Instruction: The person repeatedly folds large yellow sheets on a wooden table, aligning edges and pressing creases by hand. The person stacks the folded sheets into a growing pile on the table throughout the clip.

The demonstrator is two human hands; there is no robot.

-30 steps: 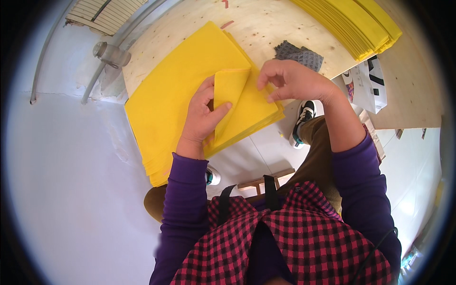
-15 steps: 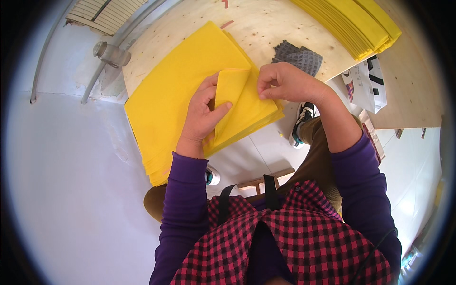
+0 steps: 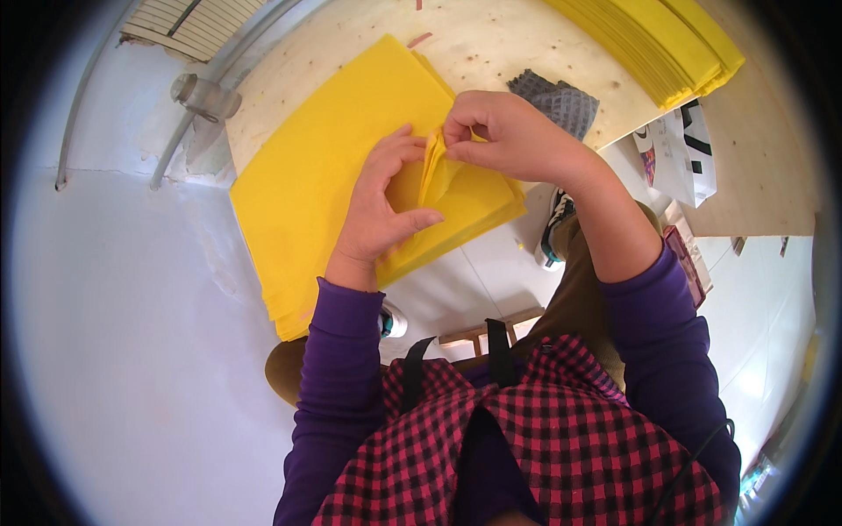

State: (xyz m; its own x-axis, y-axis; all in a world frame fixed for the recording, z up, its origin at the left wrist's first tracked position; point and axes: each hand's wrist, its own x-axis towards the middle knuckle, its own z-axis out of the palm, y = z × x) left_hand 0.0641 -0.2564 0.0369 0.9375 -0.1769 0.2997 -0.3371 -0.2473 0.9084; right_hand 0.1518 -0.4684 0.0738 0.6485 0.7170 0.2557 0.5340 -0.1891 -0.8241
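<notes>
Shifted leftward since the earlier frame, the right hand [image 3: 517, 136] now has its grip pinched on the raised yellow flap [image 3: 431, 171], above the near right part of the yellow stack [image 3: 307, 167]. The left hand [image 3: 375, 202] is loosely spread beside it. So far only this flap appears lifted, not separated; layers lie beneath. Beyond, on the worktop [image 3: 478, 66], lie a grey cloth [image 3: 570, 103] and, far right, another yellow pile [image 3: 645, 44].

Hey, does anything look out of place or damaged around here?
Two things. The grey cloth lies rumpled on the wooden table, unlike the flat pile of yellow sheets. And at upper left, the wall near the pipe looks patchy, as if its paint were peeling.
</notes>
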